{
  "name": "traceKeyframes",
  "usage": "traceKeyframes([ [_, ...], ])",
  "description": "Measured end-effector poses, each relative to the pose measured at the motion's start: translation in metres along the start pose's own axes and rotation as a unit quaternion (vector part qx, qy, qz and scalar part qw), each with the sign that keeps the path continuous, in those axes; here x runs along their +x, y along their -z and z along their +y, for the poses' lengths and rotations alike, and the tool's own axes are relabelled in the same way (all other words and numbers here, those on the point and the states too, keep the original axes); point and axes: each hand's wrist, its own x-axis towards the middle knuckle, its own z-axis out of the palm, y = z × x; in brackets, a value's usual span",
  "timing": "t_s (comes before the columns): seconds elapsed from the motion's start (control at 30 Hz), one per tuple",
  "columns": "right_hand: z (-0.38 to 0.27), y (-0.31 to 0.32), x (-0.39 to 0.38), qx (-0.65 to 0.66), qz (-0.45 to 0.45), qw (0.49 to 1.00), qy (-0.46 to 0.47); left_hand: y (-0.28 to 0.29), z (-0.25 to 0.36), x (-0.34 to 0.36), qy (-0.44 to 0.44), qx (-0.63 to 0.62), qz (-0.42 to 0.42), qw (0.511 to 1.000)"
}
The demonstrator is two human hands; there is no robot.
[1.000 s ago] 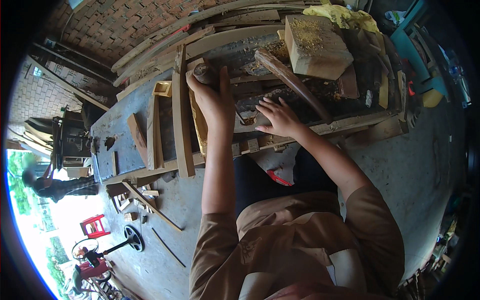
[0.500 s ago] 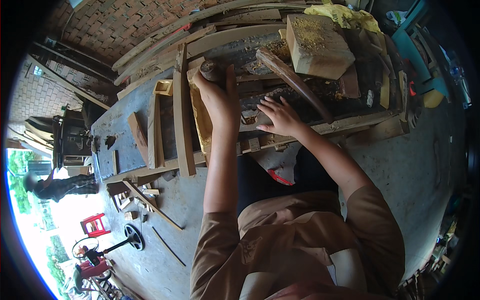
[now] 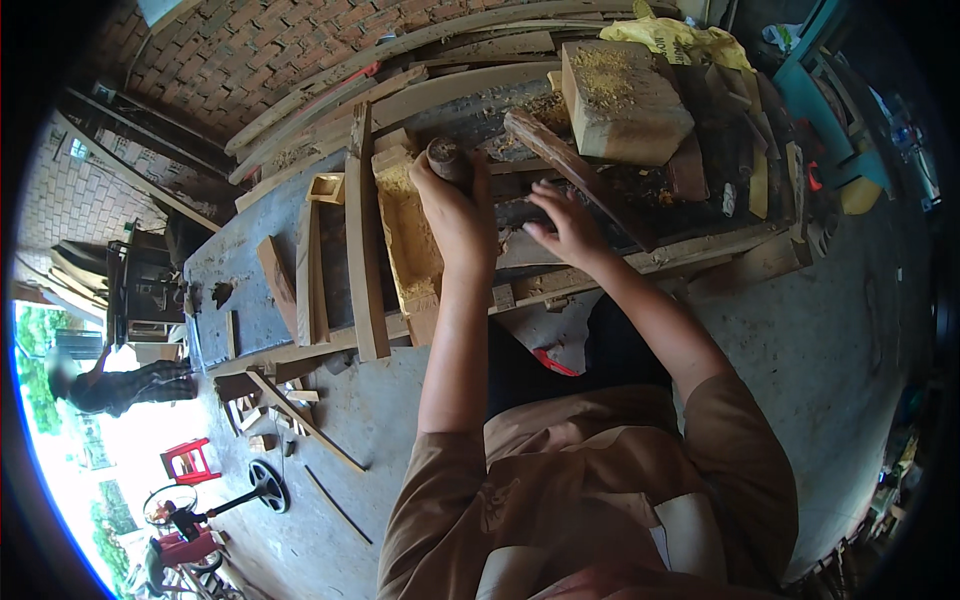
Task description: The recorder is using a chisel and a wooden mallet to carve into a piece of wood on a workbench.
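One dark, round-ended wooden piece [image 3: 449,158] stands in the left hand [image 3: 455,215], above the counter [image 3: 225,255]; the fingers curl closely around it, and its lower end is hidden. If that end is sharp, which I cannot tell, a slip could mark the wood or hurt a hand.

At seven o'clock from it lies one hollowed yellow block [image 3: 397,225]; just beyond, one long batten [image 3: 364,240] juts over the counter's near edge, so a knock from the left forearm could tip or shift it.

At four o'clock is the right hand [image 3: 572,232], its fingers loosely spread, apparently holding nothing; whether they touch the wood beneath is unclear. One tapering stick [image 3: 580,168] slants at three o'clock, close enough that a careless sweep could jolt it.

Further out: one big sawdust-topped block [image 3: 630,125] between two and three o'clock, one yellow sack [image 3: 685,42] at two, one small square box [image 3: 326,187] between eight and nine, and one red stool [image 3: 190,460] on the floor past seven.
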Motion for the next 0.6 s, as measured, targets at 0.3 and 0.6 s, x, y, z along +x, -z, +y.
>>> traceKeyframes([
  [0.3, 0.041, 0.046, -0.006, -0.280, -0.073, 0.921, -0.262, 0.008, 0.002, -0.004, 0.006, 0.000, 0.017, 1.000],
  [0.6, 0.040, 0.065, -0.005, -0.288, -0.069, 0.935, -0.195, 0.017, 0.002, -0.016, 0.007, -0.004, 0.027, 1.000],
])
